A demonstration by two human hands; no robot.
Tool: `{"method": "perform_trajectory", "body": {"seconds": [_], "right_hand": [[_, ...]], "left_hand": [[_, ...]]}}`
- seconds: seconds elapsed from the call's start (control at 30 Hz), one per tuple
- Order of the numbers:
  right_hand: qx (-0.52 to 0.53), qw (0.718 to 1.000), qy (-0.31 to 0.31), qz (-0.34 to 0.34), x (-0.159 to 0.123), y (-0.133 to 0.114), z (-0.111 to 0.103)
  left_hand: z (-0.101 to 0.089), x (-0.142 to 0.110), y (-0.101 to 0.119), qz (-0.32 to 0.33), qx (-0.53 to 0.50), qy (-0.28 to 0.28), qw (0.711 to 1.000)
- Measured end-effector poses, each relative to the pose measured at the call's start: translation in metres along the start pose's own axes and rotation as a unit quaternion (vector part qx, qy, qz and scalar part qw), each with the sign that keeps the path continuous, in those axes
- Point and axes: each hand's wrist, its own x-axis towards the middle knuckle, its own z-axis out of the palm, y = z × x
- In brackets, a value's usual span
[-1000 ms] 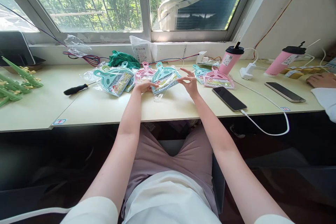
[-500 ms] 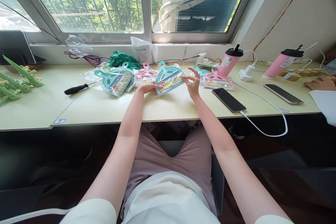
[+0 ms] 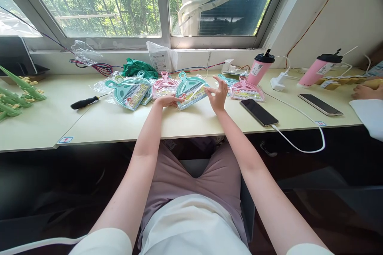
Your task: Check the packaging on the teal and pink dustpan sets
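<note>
A teal toy dustpan-and-brush set in a clear bag (image 3: 190,89) lies on the pale desk (image 3: 194,121) in front of me. My left hand (image 3: 167,100) pinches the bag's lower left corner. My right hand (image 3: 218,94) hovers at the bag's right edge, fingers spread and open. To the left lies a pile of bagged teal sets (image 3: 130,91) with a pink set (image 3: 164,84) beside it. A pink set (image 3: 245,89) and another teal one (image 3: 226,79) lie to the right.
A black-handled screwdriver (image 3: 85,102) lies at left, green plastic pieces (image 3: 16,95) further left. Two phones (image 3: 259,112) (image 3: 320,104), a white charging cable (image 3: 302,127) and two pink cups (image 3: 257,68) (image 3: 318,69) stand right. Another person's hand (image 3: 363,91) rests at far right. Wires and bags line the windowsill.
The teal set was lifted and tilted in both hands, then came down onto the desk. My right hand let go of its edge and opened.
</note>
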Motion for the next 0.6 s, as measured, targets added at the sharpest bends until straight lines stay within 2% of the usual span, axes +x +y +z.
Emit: {"method": "perform_trajectory", "body": {"seconds": [0.1, 0.2, 0.27, 0.33, 0.4, 0.43, 0.5, 0.6], "right_hand": [[0.084, 0.995, -0.007, 0.044, 0.004, 0.005, 0.006], [0.206, 0.963, -0.06, 0.163, 0.01, 0.013, 0.01], [0.296, 0.909, -0.134, 0.261, 0.012, 0.019, 0.01], [0.38, 0.838, -0.208, 0.332, 0.013, 0.023, 0.009], [0.433, 0.785, -0.241, 0.371, 0.013, 0.025, 0.008], [0.444, 0.772, -0.242, 0.385, 0.012, 0.024, 0.007], [0.448, 0.765, -0.221, 0.407, 0.012, 0.023, 0.008], [0.441, 0.769, -0.172, 0.43, 0.013, 0.022, 0.01]], "left_hand": [[0.0, 0.001, -0.001, 0.009, 0.003, -0.005, 1.0], [-0.002, 0.002, -0.001, 0.005, 0.01, -0.009, 1.0], [-0.002, 0.002, -0.001, -0.002, 0.012, -0.008, 1.0], [-0.002, 0.001, 0.0, -0.003, 0.015, -0.005, 1.0], [0.0, 0.001, 0.0, 0.001, 0.022, -0.004, 1.0], [0.001, 0.002, 0.0, 0.004, 0.027, -0.005, 1.0], [0.002, 0.003, -0.001, 0.014, 0.036, -0.007, 0.999], [0.004, 0.007, -0.003, 0.047, 0.032, -0.008, 0.998]]}}
